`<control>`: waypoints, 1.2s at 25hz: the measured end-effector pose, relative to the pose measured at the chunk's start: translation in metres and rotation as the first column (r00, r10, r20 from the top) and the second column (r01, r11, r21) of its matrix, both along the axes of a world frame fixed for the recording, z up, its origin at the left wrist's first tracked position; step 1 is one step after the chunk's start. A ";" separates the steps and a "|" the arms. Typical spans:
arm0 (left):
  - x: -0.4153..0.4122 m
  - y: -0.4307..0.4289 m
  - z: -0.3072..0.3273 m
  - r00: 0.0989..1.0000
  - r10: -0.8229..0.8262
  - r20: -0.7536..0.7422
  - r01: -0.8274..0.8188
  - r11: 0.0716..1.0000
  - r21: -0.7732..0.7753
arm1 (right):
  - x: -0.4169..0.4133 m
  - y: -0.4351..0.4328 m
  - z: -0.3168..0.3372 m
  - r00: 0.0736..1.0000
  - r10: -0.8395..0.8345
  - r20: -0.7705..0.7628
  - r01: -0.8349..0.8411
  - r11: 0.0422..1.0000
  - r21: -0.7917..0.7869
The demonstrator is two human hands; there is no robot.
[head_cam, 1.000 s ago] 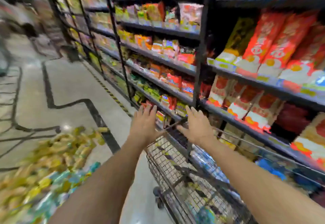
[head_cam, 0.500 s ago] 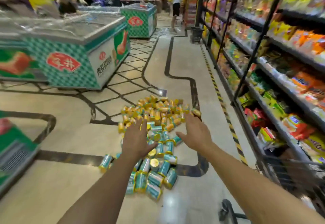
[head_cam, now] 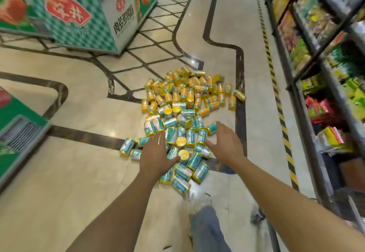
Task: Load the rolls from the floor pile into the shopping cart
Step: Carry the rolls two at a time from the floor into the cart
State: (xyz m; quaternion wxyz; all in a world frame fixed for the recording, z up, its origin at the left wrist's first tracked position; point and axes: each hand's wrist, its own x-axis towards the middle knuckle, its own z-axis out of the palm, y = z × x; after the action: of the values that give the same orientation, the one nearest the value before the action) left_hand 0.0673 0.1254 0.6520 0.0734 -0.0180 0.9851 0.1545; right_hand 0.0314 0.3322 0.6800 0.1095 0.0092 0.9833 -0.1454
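Observation:
A pile of small cylindrical rolls [head_cam: 185,113] lies on the shop floor, yellow-orange ones at the far side and teal ones with gold ends near me. My left hand [head_cam: 156,155] hovers over the near teal rolls with fingers spread, holding nothing. My right hand [head_cam: 227,145] reaches toward the pile's right edge, fingers straight, also holding nothing. Only a wheel and a bit of frame of the shopping cart [head_cam: 256,215] show at the lower right.
Green chest freezers stand at the far left [head_cam: 102,14] and near left [head_cam: 17,125]. Stocked shelves [head_cam: 325,74] line the right side behind a yellow-black floor stripe [head_cam: 276,93]. My trouser leg [head_cam: 205,230] shows at the bottom.
My view has swung from the cart and shelves down to the floor pile. Both hands have left the cart and now reach low over the near teal rolls.

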 end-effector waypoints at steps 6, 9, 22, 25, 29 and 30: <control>-0.060 0.035 -0.117 0.927 0.314 0.204 -0.338 0.936 0.097 | -0.075 0.026 -0.123 0.966 -0.034 0.256 0.041 0.999 -0.024; -0.079 0.053 -0.204 0.809 0.462 0.363 -0.521 0.850 0.079 | -0.106 0.034 -0.216 0.927 -0.120 0.355 0.151 0.987 -0.062; -0.076 0.090 -0.613 0.375 0.616 0.693 -0.774 0.619 -0.132 | -0.112 0.013 -0.648 0.674 -0.433 0.599 0.533 0.846 0.012; -0.075 0.093 -0.658 0.194 0.697 0.690 -0.898 0.410 -0.161 | -0.110 0.009 -0.693 0.518 -0.603 0.606 0.736 0.676 0.044; -0.084 0.094 -0.679 0.167 0.738 0.654 -0.937 0.326 -0.129 | -0.106 0.010 -0.712 0.491 -0.669 0.558 0.794 0.607 0.028; -0.085 0.094 -0.679 0.160 0.736 0.658 -0.938 0.322 -0.132 | -0.105 0.012 -0.710 0.500 -0.666 0.553 0.790 0.612 0.023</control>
State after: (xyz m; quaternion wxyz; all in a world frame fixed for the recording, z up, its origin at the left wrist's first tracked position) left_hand -0.0174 0.2199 -0.0266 0.2903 -0.6050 0.6764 0.3037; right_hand -0.0739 0.3438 -0.0301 0.2931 0.4507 0.7939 -0.2842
